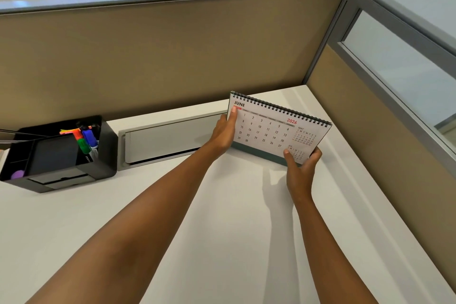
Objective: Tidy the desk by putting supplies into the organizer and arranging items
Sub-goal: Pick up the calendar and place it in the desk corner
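Note:
A spiral-bound desk calendar (269, 128), open at June 2026, stands tilted near the desk's back right corner. My left hand (223, 134) grips its left edge, thumb on the page's top left. My right hand (302, 168) holds its lower right corner, thumb on the front. A black desk organizer (103, 155) sits at the far left, holding blue, green and orange markers (87, 139), neon sticky tabs and a purple item in a front compartment.
The white desk (197, 217) is bounded by tan partition walls (172, 57) behind and on the right. A grey cable tray lid (170, 140) runs along the back edge between organizer and calendar. Plants stand behind the partition.

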`<state>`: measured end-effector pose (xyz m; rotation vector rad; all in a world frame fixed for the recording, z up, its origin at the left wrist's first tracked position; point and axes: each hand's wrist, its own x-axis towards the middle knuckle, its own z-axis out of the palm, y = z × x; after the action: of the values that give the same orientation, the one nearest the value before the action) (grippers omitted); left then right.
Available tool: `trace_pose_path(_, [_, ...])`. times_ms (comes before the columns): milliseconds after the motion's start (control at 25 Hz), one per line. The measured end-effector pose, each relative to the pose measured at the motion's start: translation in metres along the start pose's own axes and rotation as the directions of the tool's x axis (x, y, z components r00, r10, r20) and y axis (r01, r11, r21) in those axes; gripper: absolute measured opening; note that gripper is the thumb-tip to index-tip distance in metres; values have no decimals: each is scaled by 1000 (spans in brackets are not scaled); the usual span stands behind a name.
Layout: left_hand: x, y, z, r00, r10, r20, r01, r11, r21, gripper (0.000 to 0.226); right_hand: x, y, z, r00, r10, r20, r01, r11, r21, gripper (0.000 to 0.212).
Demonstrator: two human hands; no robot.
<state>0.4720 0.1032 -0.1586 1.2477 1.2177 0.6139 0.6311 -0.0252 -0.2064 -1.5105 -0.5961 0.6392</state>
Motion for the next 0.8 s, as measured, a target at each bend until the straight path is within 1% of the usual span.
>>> trace_pose_path(120, [-4,-10,2,999,-34,2,34,999,36,65,-3,8,-4,999,30,25,-29,998,-58,62])
trace_pose_path(200, [-4,-14,2,999,-50,6,49,998,45,60,-6,11,-6,999,48,22,-46,996,-77,64])
trace_pose_path(320, [-5,-14,4,997,-73,13,72,996,60,59,-10,13,-10,998,57,15,-55,993,-107,65])
trace_pose_path(520, [-12,-14,8,997,-74,11,74,997,30,51,-12,19,-16,995,62,73,-49,985,-167,72])
trace_pose_path(640, [-14,-15,8,997,-72,6,72,997,14,52,-9,20,-15,993,73,88,-54,978,-199,74])
trace_pose_path(800, [-13,-17,6,999,-54,-9,54,997,60,54,-2,20,-16,991,85,106,-59,971,-232,71])
